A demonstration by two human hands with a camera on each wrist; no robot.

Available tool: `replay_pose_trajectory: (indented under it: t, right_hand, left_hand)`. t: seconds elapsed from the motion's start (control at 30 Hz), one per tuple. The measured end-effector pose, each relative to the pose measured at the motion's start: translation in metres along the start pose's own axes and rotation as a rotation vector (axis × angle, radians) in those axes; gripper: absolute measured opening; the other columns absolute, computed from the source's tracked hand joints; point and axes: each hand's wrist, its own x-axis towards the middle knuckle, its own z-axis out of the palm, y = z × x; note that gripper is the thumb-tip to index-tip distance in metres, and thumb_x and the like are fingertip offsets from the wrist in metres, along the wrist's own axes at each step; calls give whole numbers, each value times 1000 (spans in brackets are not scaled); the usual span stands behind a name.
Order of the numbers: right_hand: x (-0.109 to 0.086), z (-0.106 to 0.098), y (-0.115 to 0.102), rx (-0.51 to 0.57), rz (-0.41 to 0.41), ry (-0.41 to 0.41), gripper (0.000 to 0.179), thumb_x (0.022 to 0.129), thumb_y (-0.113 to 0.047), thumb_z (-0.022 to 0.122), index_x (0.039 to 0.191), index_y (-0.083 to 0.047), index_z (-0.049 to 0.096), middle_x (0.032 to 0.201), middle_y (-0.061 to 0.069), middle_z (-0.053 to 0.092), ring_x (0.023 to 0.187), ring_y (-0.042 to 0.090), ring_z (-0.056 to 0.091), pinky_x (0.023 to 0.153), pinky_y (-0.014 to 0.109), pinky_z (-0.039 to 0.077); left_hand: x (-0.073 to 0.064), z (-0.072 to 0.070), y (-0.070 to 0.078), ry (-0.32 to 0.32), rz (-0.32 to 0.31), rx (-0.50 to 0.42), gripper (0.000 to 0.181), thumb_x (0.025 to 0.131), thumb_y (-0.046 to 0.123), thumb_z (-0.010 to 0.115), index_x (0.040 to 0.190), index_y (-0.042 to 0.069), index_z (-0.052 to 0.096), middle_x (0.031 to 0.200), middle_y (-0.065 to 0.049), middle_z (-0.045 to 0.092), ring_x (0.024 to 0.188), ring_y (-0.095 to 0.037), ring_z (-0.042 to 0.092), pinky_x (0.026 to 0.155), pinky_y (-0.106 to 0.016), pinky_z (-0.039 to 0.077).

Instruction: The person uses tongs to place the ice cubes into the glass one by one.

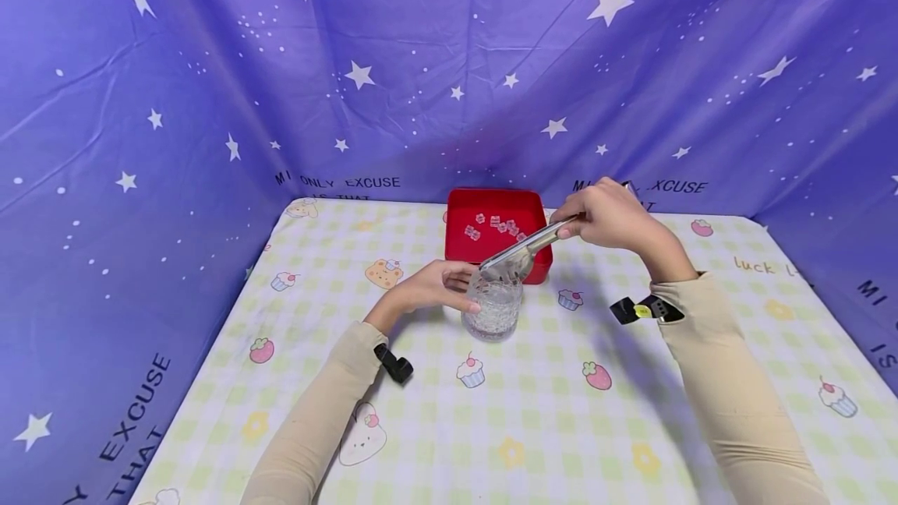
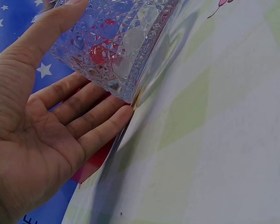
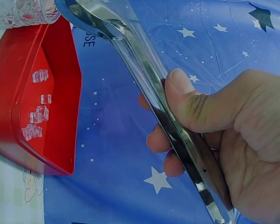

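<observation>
A clear, patterned glass [image 1: 493, 316] stands upright on the table. My left hand [image 1: 438, 287] holds it from the left, thumb on the near side and fingers behind; in the left wrist view the fingers [image 2: 91, 109] reach around the glass's lower part. From above right, my right hand [image 1: 606, 213] grips metal tongs [image 1: 543, 238] by the handles, thumb on one arm and fingers on the other. The tongs slant down with their tips at the glass's mouth. Whether the tips hold anything cannot be made out.
Just behind the glass is a red open box [image 1: 541, 270], with several small clear cubes [image 3: 40, 75] on its floor. A checked cloth [image 1: 421, 411] covers the table. Purple star-printed curtains [image 1: 421, 123] hang behind and at both sides.
</observation>
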Motion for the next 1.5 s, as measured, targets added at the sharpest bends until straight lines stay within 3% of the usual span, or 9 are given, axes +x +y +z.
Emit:
replay_pose_trajectory:
  t: [0.37, 0.57, 0.83, 0.97, 1.07, 1.27, 1.5]
  right_hand:
    - [-2, -2, 0, 8, 4, -10, 11, 85, -17, 82, 96, -16, 83, 79, -3, 74, 55, 11, 40, 63, 30, 32]
    - [-1, -2, 2, 3, 24, 27, 15, 85, -15, 81, 100, -14, 83, 81, 0, 74, 56, 11, 44, 60, 30, 33]
    - [5, 1, 3, 18, 139, 116, 18, 89, -15, 78, 106, -10, 81, 78, 6, 71, 57, 17, 43, 63, 33, 28]
    - [11, 5, 3, -29, 215, 153, 20, 92, -19, 75, 109, -11, 80, 79, 8, 70, 65, 24, 50, 73, 42, 35]
    - [17, 10, 3, -68, 259, 186, 23, 93, -21, 74, 112, -9, 78, 87, 11, 73, 77, 29, 59, 84, 48, 37]
    - [27, 22, 10, -146, 322, 220, 28, 92, -21, 73, 115, -6, 77, 106, 18, 76, 97, 37, 68, 89, 54, 39]
    - [35, 34, 15, -182, 373, 228, 28, 92, -22, 71, 114, -6, 77, 106, 20, 76, 96, 40, 67, 89, 55, 40]
  left_hand:
    - [1, 0, -1, -5, 19, -5, 69, 86, 12, 81, 148, 6, 52, 148, -14, 56, 132, -29, 56, 115, -36, 47]
    - [0, 0, -1, -3, 9, 5, 70, 85, 13, 81, 149, 7, 51, 150, -13, 54, 134, -29, 55, 115, -37, 46]
    - [1, 1, -1, -4, 17, 0, 64, 84, 12, 82, 143, 7, 57, 143, -12, 60, 131, -27, 57, 114, -36, 48]
    - [1, 1, -2, -1, 19, -2, 63, 84, 11, 82, 142, 7, 58, 140, -10, 62, 130, -25, 57, 113, -34, 48]
    - [2, 1, -2, 1, 16, -1, 63, 84, 11, 82, 142, 8, 58, 140, -10, 62, 129, -25, 57, 113, -35, 48]
    - [1, 1, -2, 6, -4, -4, 64, 84, 12, 82, 143, 7, 58, 142, -13, 60, 130, -27, 57, 114, -37, 48]
    - [1, 1, -2, 3, 3, -14, 63, 83, 11, 83, 142, 8, 58, 139, -11, 62, 128, -25, 58, 113, -35, 48]
